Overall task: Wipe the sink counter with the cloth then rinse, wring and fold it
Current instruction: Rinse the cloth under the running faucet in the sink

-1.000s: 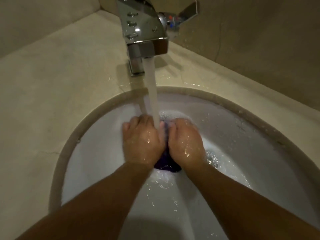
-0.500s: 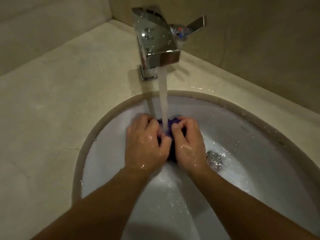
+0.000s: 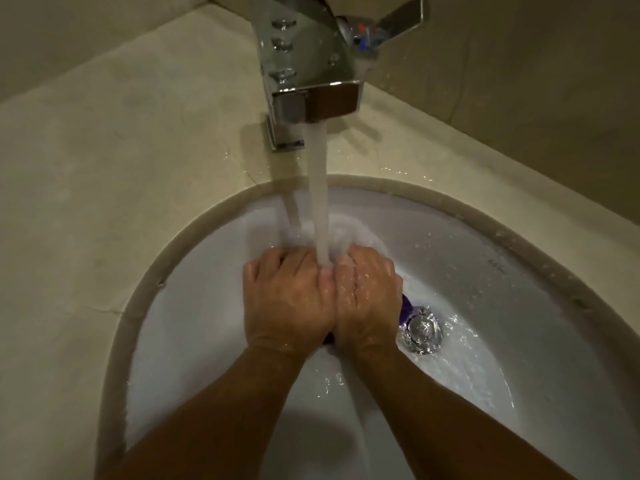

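Pressing together under the faucet (image 3: pixel 311 64), both hands sit knuckles-up inside the white sink (image 3: pixel 519 393), directly below the spout. Head view only. Left hand (image 3: pixel 287 299) and right hand (image 3: pixel 367 299) touch along their inner edges, fingers curled down and closed around the purple cloth (image 3: pixel 406 308). Cloth is almost wholly hidden beneath the hands; one dark purple edge pokes out on the side of the right hand away from the left, another sliver shows at the wrist gap. Water stream (image 3: pixel 318 188) falls from the faucet and lands on the seam between the two hands, foaming just beyond the knuckles. Drain (image 3: pixel 423 330) lies near the right hand, farther from the faucet base, just beside the exposed cloth edge. Beige desk (image 3: pixel 104 168) surrounds the sink; droplets glint on it close to the faucet base.
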A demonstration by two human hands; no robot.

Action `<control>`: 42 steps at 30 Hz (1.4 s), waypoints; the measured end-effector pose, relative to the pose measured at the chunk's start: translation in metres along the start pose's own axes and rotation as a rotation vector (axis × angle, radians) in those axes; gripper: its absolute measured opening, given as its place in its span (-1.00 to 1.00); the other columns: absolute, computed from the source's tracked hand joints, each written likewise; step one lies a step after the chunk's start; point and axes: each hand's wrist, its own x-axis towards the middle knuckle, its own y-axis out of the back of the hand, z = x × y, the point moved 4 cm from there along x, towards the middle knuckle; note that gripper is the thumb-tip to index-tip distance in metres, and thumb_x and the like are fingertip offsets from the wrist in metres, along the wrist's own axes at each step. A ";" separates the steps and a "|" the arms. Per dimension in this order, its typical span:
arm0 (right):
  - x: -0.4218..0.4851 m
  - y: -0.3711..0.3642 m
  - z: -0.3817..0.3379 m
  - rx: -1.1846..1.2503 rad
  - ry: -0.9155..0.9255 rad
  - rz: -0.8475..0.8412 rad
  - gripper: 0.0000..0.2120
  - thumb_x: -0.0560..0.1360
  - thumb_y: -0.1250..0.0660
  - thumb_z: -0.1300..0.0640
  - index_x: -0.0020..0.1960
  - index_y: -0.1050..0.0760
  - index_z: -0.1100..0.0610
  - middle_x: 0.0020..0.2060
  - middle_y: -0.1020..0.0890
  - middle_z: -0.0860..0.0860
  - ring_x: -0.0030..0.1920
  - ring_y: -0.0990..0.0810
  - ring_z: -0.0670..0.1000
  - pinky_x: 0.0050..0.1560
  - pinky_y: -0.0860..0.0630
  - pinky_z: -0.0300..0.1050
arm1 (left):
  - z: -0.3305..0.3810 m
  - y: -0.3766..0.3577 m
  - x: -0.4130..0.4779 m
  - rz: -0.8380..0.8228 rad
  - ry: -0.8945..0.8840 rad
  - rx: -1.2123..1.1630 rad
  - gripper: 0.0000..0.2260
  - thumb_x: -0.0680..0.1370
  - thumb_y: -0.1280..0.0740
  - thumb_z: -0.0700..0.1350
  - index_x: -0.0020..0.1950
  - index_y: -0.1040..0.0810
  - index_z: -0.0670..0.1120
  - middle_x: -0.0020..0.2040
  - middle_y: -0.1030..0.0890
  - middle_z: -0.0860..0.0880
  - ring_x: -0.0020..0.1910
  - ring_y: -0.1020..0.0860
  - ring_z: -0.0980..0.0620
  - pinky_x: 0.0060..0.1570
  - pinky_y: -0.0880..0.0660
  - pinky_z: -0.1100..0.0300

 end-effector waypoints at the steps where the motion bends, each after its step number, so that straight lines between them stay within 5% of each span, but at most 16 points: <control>1: 0.001 -0.001 0.002 -0.009 0.024 0.007 -0.61 0.64 -0.06 -0.09 0.01 -0.59 0.10 -0.04 -0.63 -0.02 0.02 -0.58 0.05 0.14 -0.47 0.06 | 0.000 -0.001 0.002 -0.017 0.009 -0.001 -0.64 0.60 -0.09 0.08 -0.12 -0.62 -0.03 -0.20 -0.62 0.02 -0.04 -0.55 -0.09 -0.03 -0.31 0.03; 5: 0.011 0.001 0.001 -0.004 0.015 -0.018 -0.75 0.62 -0.16 0.04 -0.09 -0.58 0.08 -0.16 -0.60 -0.07 -0.08 -0.52 -0.04 0.09 -0.46 0.03 | 0.003 -0.007 0.006 -0.134 0.058 0.095 -0.63 0.60 -0.15 0.16 -0.10 -0.63 -0.03 -0.20 -0.63 -0.01 -0.03 -0.54 -0.08 0.04 -0.41 -0.01; 10: 0.020 0.007 -0.006 -0.181 0.110 0.003 -0.58 0.64 -0.01 0.01 -0.19 -0.54 0.15 -0.33 -0.55 0.03 -0.30 -0.54 0.09 -0.24 -0.57 0.05 | 0.015 0.008 0.015 0.118 0.207 -0.123 -0.59 0.58 -0.15 0.15 -0.26 -0.61 -0.06 -0.31 -0.54 0.05 -0.18 -0.38 0.04 -0.12 -0.56 0.03; 13: 0.024 0.004 -0.004 -0.230 0.041 -0.043 -0.56 0.63 0.02 -0.02 -0.16 -0.54 0.15 -0.34 -0.55 0.04 -0.34 -0.55 0.08 -0.30 -0.60 0.08 | 0.017 0.004 0.019 0.110 0.213 -0.118 -0.62 0.55 -0.16 0.13 -0.27 -0.59 -0.08 -0.34 -0.58 -0.02 -0.24 -0.54 -0.09 -0.12 -0.53 0.01; 16: 0.021 0.008 -0.003 -0.223 0.004 -0.090 -0.61 0.63 -0.03 0.04 -0.15 -0.55 0.19 -0.34 -0.57 0.06 -0.34 -0.56 0.09 -0.31 -0.60 0.07 | 0.018 0.007 0.018 0.143 0.225 -0.134 -0.69 0.52 -0.22 0.09 -0.31 -0.55 -0.05 -0.41 -0.56 0.00 -0.26 -0.47 0.00 -0.27 -0.59 0.00; 21: 0.023 0.008 0.004 -0.081 -0.051 -0.116 -0.61 0.60 -0.05 0.09 -0.10 -0.60 0.24 -0.24 -0.64 0.13 -0.22 -0.62 0.19 -0.17 -0.58 0.16 | 0.010 -0.010 0.019 -0.083 0.169 -0.098 -0.48 0.63 0.00 0.17 -0.30 -0.59 -0.01 -0.36 -0.55 0.03 -0.25 -0.54 -0.03 -0.04 -0.35 0.07; 26: 0.018 0.014 0.000 -0.059 0.000 -0.154 -0.54 0.63 0.00 -0.03 0.01 -0.61 0.20 -0.11 -0.67 0.12 -0.07 -0.64 0.18 0.02 -0.58 0.19 | 0.019 0.011 0.012 0.098 0.177 -0.174 -0.64 0.62 -0.26 0.04 -0.28 -0.62 -0.11 -0.36 -0.59 -0.06 -0.26 -0.53 -0.10 -0.09 -0.48 0.05; 30: 0.016 0.024 -0.007 0.078 -0.083 -0.229 -0.44 0.61 0.09 -0.18 -0.06 -0.58 0.12 -0.14 -0.65 0.01 -0.07 -0.61 0.07 0.11 -0.50 0.03 | 0.013 0.006 0.012 -0.198 0.072 -0.054 -0.43 0.62 0.13 0.16 -0.09 -0.66 0.01 -0.14 -0.65 0.03 -0.01 -0.52 -0.02 0.09 -0.28 0.07; 37: 0.023 0.061 -0.029 -0.195 -0.155 -0.447 -0.55 0.66 0.07 -0.16 0.12 -0.54 0.03 0.01 -0.63 0.05 0.03 -0.58 0.10 0.14 -0.52 0.12 | 0.005 0.060 0.032 -0.405 -0.110 -0.068 -0.70 0.62 -0.16 0.17 -0.22 -0.44 0.05 -0.21 -0.50 0.02 -0.12 -0.49 -0.03 -0.07 -0.36 0.10; 42: 0.044 0.106 -0.085 -0.360 -0.229 -0.679 -0.55 0.73 0.07 -0.03 0.44 -0.43 0.11 0.39 -0.52 0.17 0.36 -0.47 0.19 0.36 -0.37 0.01 | 0.006 0.123 0.055 -0.528 -0.075 -0.054 -0.62 0.56 -0.21 0.22 0.26 -0.55 0.06 0.21 -0.61 -0.04 0.16 -0.55 -0.10 0.14 -0.49 0.04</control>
